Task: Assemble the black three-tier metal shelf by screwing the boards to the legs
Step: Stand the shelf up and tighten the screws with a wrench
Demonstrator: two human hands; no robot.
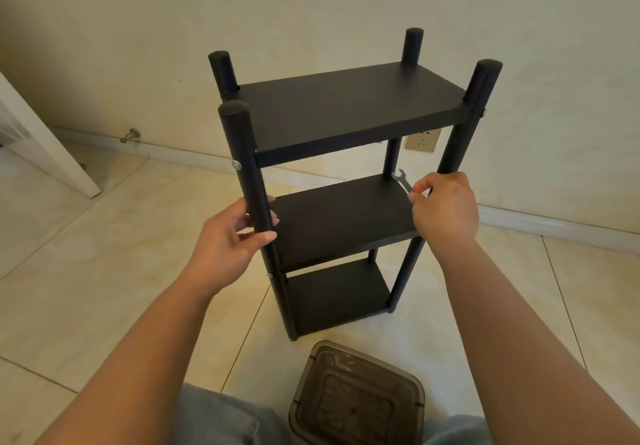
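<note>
The tiled floor (104,288) carries the black three-tier shelf (346,112), upright at the frame's centre, all three boards sitting between four legs. At 6 o'clock from it sits a smoky plastic container (356,399), just apart. The left hand (228,236), at 9 o'clock of the middle board, grips the near-left leg (249,181). The right hand (446,209), at 3 o'clock, pinches a small silver wrench (401,181) beside the near-right leg (460,132). A bolt head (237,165) shows on the left leg.
</note>
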